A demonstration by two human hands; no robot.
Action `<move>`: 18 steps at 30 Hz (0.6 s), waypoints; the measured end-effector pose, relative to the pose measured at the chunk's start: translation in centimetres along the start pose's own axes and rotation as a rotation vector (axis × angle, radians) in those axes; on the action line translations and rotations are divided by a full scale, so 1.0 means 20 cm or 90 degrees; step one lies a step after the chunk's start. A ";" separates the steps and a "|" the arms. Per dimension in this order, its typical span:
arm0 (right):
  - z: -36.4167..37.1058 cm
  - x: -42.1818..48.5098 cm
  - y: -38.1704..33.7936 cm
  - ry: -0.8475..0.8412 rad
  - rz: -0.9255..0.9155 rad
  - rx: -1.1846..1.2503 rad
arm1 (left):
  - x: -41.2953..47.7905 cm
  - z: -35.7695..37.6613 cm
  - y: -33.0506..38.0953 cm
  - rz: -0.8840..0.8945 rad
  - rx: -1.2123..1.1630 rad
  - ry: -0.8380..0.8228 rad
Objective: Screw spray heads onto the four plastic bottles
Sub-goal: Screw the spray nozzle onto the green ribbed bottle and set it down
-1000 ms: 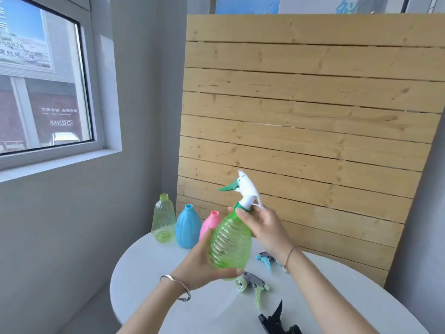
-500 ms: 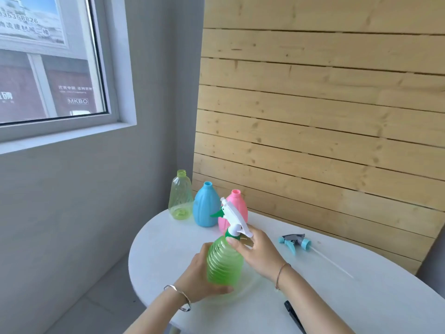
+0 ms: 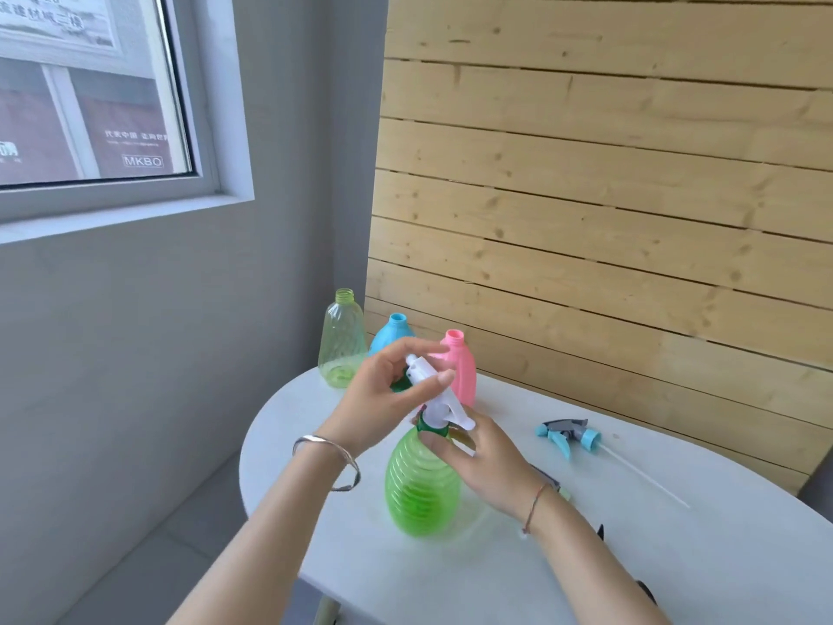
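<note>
On the bench [image 3: 721, 543] the green ribbed bottle [image 3: 421, 493] stands between the left hand [image 3: 383, 399], pinching its white spray head [image 3: 444, 406], and the right hand [image 3: 487, 462], pinching the green collar [image 3: 430, 427], which likely needs final tightening twists. Beyond both hands the pale green bottle [image 3: 341, 340], blue bottle [image 3: 393, 329] and pink bottle [image 3: 462, 372] stand uncapped, the clear one looking empty. A blue spray head [image 3: 568, 433] lies right of the right hand.

I can pass between pink bottle [image 3: 464, 381] and blue head [image 3: 568, 433]; clear bottle [image 3: 341, 340], blue bottle [image 3: 392, 327] block back-left, panel [image 3: 586, 218] behind.

The person is wearing a slim silver bangle [image 3: 322, 442], seemingly two thin loops, at the wrist of the left hand [image 3: 378, 403], and a fine cord bracelet [image 3: 535, 505] of reddish and dark strands at the wrist of the right hand [image 3: 491, 466].
</note>
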State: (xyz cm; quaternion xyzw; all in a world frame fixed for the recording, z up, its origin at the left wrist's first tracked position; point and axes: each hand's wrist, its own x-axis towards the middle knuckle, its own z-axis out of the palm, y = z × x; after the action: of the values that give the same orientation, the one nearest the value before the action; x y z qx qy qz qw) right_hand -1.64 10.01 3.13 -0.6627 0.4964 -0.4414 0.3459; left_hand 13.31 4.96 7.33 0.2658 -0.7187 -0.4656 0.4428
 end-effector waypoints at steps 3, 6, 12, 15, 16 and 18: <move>0.03 0.00 0.03 0.028 -0.007 0.009 | 0.01 -0.01 -0.02 0.045 -0.018 0.042; 0.08 -0.01 0.06 0.134 -0.021 0.071 | 0.02 0.00 -0.04 0.080 -0.007 0.069; 0.14 -0.01 0.08 0.182 -0.013 0.165 | 0.01 0.02 -0.04 0.073 -0.025 0.058; 0.11 -0.01 0.08 0.085 -0.001 0.164 | 0.02 0.02 -0.04 0.063 -0.024 0.052; 0.10 -0.01 0.08 0.076 0.000 0.151 | 0.02 0.02 -0.04 0.060 -0.023 0.052; 0.10 0.00 0.07 0.107 -0.019 0.135 | 0.02 0.02 -0.04 0.060 -0.017 0.050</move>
State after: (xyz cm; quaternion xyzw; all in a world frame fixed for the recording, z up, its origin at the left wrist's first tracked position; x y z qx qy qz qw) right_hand -0.29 9.59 1.15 -0.5903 0.4645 -0.5503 0.3646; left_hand 12.84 4.48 6.69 0.2439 -0.7060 -0.4429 0.4958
